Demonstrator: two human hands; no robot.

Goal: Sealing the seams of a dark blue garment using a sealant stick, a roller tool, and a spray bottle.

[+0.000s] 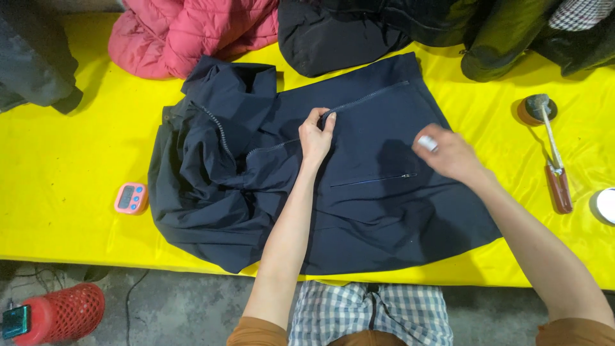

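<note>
The left hand (315,136) pinches the front zip of a navy jacket (359,192), fingertips closed on the fabric at the zip's edge. The right hand (448,154) hovers over the jacket's right half, blurred, its fingers curled around a small white thing (428,143); what that thing is cannot be made out, and whether the hand touches the cloth is unclear.

The jacket lies spread across the middle of a table under a yellow cloth (57,166), its hem hanging slightly past the near edge. Its left half is bunched in folds, so the sleeve and collar are hard to sort out. A slanted pocket zip (375,181) shows just below the right hand.

A pink timer (131,197) sits on the cloth left of the jacket, close to its folds; its display is too small to read. To the right, well apart from the jacket, a brush with a red-brown handle (556,160) rests with its head on a small round pot (537,109). A white round thing (605,205) is cut off at the right edge.

Along the far side lie a pink quilted coat (186,32), a black coat (339,32), a dark green one (500,38) and a grey one (32,57), all cut off by the frame. A checked fabric (586,13) peeks in at the top right corner.

Below the table edge is a grey concrete floor (186,307) with a red mesh basket (61,313), partly cut off, and thin cables. The person's checked shorts (368,314) show at the bottom.
</note>
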